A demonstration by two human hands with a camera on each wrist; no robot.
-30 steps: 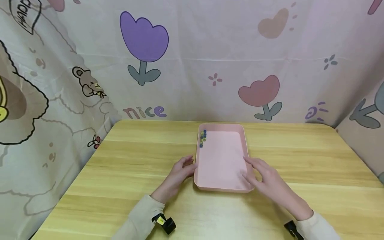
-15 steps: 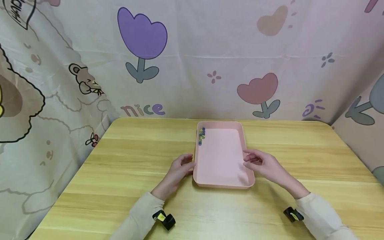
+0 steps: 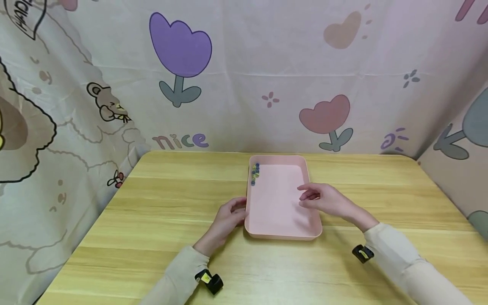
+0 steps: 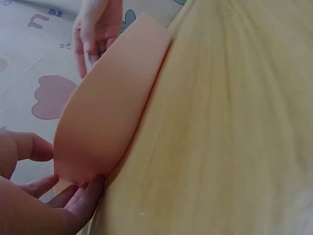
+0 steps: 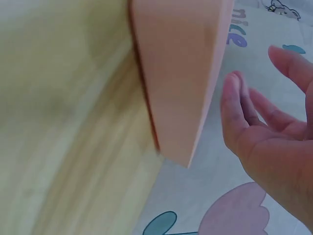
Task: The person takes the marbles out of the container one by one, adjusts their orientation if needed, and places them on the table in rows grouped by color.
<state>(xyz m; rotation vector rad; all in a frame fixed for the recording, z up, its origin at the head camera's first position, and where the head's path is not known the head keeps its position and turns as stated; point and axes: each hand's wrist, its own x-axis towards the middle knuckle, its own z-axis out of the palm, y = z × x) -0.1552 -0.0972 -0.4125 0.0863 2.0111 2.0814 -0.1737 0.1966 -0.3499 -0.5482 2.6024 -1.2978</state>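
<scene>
The left hand [image 3: 225,218], fingers parted, touches the pink tray [image 3: 280,212] at lower centre; the right hand [image 3: 328,200], loosely spread, hovers over its right side. Blue and yellow pieces [image 3: 255,173] lie inside, upper left.

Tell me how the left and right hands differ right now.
Contact: the left hand touches the outer wall of the pink tray; the right hand is apart from it. Position: the left hand is beside the tray's left side; the right hand hovers over its right edge. Both are bare and extend from pale sleeves.
</scene>
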